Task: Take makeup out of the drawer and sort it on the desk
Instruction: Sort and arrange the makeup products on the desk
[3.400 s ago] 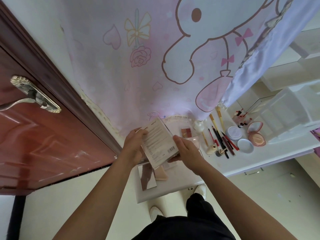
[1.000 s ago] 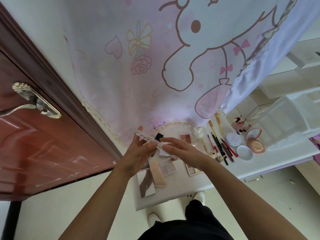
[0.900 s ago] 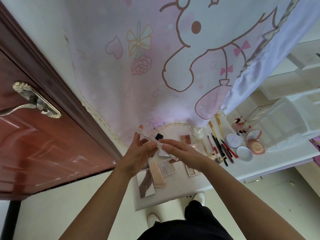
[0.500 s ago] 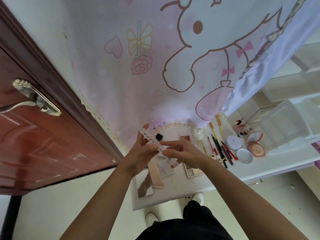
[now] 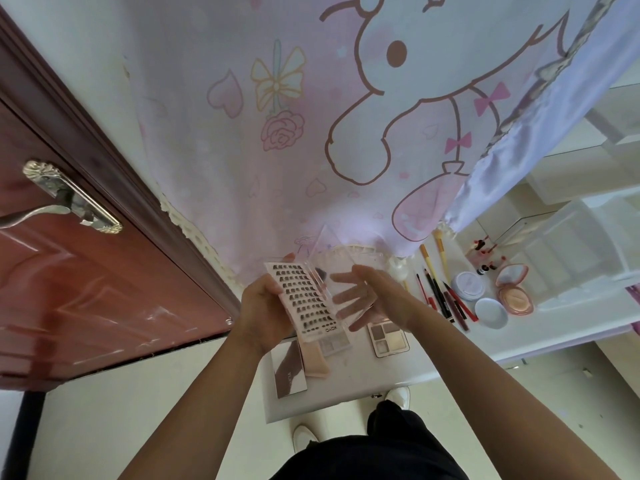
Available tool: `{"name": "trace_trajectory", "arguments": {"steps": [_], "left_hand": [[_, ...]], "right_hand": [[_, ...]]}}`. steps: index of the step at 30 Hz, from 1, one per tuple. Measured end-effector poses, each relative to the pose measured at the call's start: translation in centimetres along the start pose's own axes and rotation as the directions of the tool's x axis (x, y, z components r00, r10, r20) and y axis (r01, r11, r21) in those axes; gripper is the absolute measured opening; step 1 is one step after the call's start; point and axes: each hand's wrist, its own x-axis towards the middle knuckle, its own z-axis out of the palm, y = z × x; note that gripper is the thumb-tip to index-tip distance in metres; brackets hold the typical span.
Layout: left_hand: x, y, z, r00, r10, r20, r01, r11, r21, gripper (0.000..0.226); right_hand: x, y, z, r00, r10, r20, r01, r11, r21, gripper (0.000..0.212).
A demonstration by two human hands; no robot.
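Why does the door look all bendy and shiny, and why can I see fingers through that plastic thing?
Head view: the wide-angle lens bends the reddish-brown wooden door near the edge, and daylight glints on its glossy panel. The clear plastic lid of the pink false-lash tray is see-through, so the right hand shows behind it. The left hand holds the tray.

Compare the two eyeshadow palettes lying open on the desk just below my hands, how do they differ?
The right palette is larger, in a pinkish frame with a few big pans; the left palette is smaller, paler, and its pans look tinier. The right one lies fully visible, while the lash case covers the left one's top. Both lie flat, showing neutral shades.
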Motion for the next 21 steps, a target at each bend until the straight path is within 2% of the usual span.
{"name": "trace_trajectory", "arguments": {"steps": [2, 5, 9, 10, 12, 13, 14, 15, 16, 17, 19, 21], "left_hand": [[0.0, 0.2, -0.5, 0.998, 0.014, -0.069, -0.02, 0.995, -0.097, 0.054], [0.4, 0.0, -2.1, 0.967, 0.044, -0.252, -0.078, 0.989, -0.128, 0.055], [0.6, 0.5, -3.7, 0.96, 0.022, -0.281, -0.066, 0.987, -0.148, 0.047], [0.6, 0.6, -4.0, 0.952, 0.035, -0.304, -0.066, 0.993, -0.093, 0.044], [1.0, 0.9, -4.9, 0.919, 0.114, -0.376, -0.035, 0.977, 0.21, 0.044], [1.1, 1.2, -5.1, 0.911, 0.169, -0.375, 0.009, 0.903, 0.43, 0.054], [1.2, 1.4, -5.1, 0.919, 0.213, -0.332, 0.048, 0.774, 0.631, 0.069], [1.4, 1.6, -5.1, 0.939, 0.218, -0.265, 0.066, 0.645, 0.762, 0.085], [1.6, 1.7, -5.1, 0.959, 0.187, -0.213, 0.076, 0.554, 0.829, 0.096], [1.9, 1.7, -4.8, 0.974, 0.147, -0.172, 0.075, 0.507, 0.859, 0.096], [2.2, 1.4, -4.1, 0.987, 0.098, -0.125, 0.057, 0.515, 0.855, 0.069], [2.4, 0.8, -3.6, 0.974, 0.16, -0.157, 0.036, 0.579, 0.815, 0.027]], "right_hand": [[0.2, -0.2, -0.7, 0.996, -0.033, -0.088, 0.033, 0.999, -0.003, 0.047], [0.0, -0.6, -1.6, 0.964, -0.051, -0.262, 0.064, 0.997, 0.044, 0.031], [-0.2, -0.6, -2.0, 0.896, -0.095, -0.435, 0.102, 0.995, -0.007, 0.025], [-0.2, -0.4, -2.1, 0.873, -0.119, -0.474, 0.11, 0.993, -0.046, 0.024], [0.1, -0.3, -2.3, 0.831, -0.191, -0.522, 0.112, 0.977, -0.18, 0.019], [0.2, -0.3, -2.3, 0.823, -0.234, -0.517, 0.112, 0.96, -0.255, 0.017], [0.3, -0.4, -2.3, 0.826, -0.273, -0.494, 0.12, 0.94, -0.318, 0.016], [0.5, -0.5, -2.1, 0.836, -0.3, -0.459, 0.13, 0.922, -0.365, 0.015], [0.6, -0.7, -1.7, 0.85, -0.317, -0.421, 0.135, 0.903, -0.408, 0.014], [0.7, -1.0, -1.1, 0.864, -0.324, -0.386, 0.133, 0.886, -0.445, 0.014], [1.0, -1.4, 0.1, 0.885, -0.326, -0.332, 0.138, 0.865, -0.482, 0.017], [1.1, -1.3, 1.0, 0.885, -0.326, -0.333, 0.156, 0.88, -0.448, 0.018]]}}
